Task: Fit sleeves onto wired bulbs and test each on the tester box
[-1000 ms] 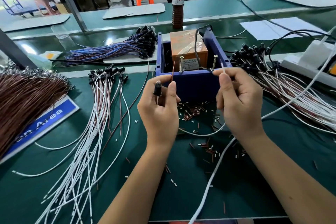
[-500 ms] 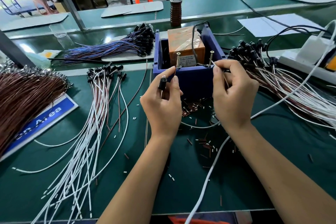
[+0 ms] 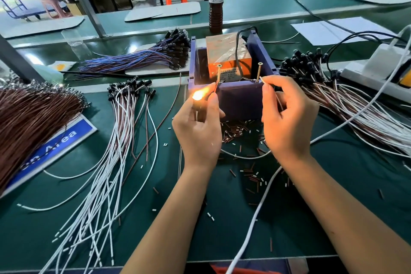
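The blue tester box (image 3: 240, 100) stands at the middle of the green bench, with an orange unit (image 3: 226, 55) inside and two brass screws (image 3: 258, 71) sticking up at its front wall. My left hand (image 3: 198, 131) holds a black-sleeved bulb (image 3: 198, 95) that glows orange, and pinches its brown lead against the left screw. My right hand (image 3: 287, 118) pinches the bulb's white lead (image 3: 263, 80) with its bare tip at the right screw.
Sleeved white-wired bulbs (image 3: 124, 122) lie left of the box, and a larger pile (image 3: 329, 87) lies right. Brown wires (image 3: 29, 115) fan out far left, blue ones (image 3: 142, 58) behind. Cut sleeve bits (image 3: 242, 133) litter the mat. A bottle (image 3: 215, 2) and power strip (image 3: 373, 73) stand behind.
Both hands moved forward to the box, bringing the two leads onto the screws. The bulb, dark before, is lit now.
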Tool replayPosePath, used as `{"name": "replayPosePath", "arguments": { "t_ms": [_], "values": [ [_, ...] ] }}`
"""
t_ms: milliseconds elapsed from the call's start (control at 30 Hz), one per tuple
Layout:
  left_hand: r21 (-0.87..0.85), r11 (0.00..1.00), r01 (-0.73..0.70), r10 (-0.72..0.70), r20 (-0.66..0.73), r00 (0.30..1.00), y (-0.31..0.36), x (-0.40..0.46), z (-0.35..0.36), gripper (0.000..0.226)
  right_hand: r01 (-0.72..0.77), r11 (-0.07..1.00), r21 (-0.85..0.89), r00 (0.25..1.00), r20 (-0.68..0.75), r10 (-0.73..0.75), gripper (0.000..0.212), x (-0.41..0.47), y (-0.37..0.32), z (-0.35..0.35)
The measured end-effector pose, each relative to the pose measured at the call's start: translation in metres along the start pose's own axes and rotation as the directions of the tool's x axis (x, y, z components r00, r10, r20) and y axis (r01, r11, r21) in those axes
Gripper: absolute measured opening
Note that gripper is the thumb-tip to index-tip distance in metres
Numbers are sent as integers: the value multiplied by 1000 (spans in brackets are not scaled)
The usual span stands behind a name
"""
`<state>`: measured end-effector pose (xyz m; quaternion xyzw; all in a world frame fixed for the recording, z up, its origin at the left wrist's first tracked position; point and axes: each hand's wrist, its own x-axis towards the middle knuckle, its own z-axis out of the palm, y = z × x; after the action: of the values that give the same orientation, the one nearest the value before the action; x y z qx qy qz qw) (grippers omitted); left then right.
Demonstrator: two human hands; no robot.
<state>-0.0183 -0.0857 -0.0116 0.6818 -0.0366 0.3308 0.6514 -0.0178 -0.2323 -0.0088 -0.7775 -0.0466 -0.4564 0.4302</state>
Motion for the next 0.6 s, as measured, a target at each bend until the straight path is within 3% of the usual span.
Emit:
{"name": "replayPosePath", "arguments": {
  "t_ms": [433, 600],
  "values": [
    [-1, 999, 46, -46, 28, 999, -2, -1, -2, 22, -11, 1000, 10, 1000, 27, 11, 20, 0, 2, 0],
    [-272, 956, 105, -100, 34, 994, 9, -3, -7, 28, -84, 991, 108, 994, 77, 76, 19, 10, 5, -13]
  ]
}}
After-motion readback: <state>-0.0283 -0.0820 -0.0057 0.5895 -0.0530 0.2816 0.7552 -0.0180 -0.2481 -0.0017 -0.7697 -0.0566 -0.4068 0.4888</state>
